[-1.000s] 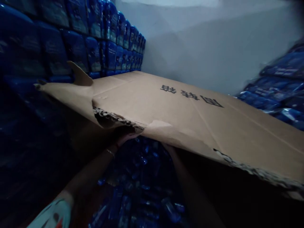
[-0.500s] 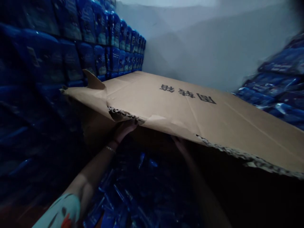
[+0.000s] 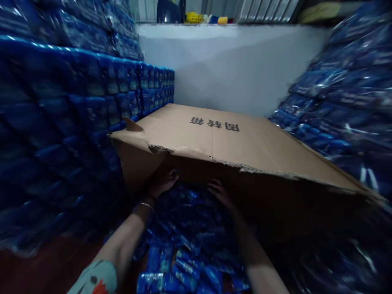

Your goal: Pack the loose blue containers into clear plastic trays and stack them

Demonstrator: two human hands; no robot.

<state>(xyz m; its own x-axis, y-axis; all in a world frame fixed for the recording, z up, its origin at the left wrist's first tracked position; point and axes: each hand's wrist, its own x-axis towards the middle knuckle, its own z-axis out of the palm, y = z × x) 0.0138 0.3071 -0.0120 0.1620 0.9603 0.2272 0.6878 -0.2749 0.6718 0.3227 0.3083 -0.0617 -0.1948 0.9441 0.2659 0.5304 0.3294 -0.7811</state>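
Observation:
A large brown cardboard box (image 3: 254,149) lies with its torn-edged mouth facing me and black printed characters on top. Loose small blue packets (image 3: 186,261) form a heap reaching from the dark interior out onto the floor. Just inside the mouth, my left hand (image 3: 165,183) is at the left of the heap's far end, fingers apart and slightly bent. Across from it, my right hand (image 3: 219,192) has its fingers spread by the packets on the other side. Neither hand visibly holds anything. Shadow hides the deep part of the box.
Wrapped blue packs (image 3: 88,77) are stacked high along the left. More film-wrapped blue packs (image 3: 346,98) rise at the right, close to the box. A pale wall (image 3: 220,65) stands behind, with a yellow item (image 3: 194,17) above its top edge. Reddish floor (image 3: 52,265) shows lower left.
Both hands have come away from the box's front upper edge and are now lower, over the packets inside. The box's top panel sits lower and flatter; the view has widened.

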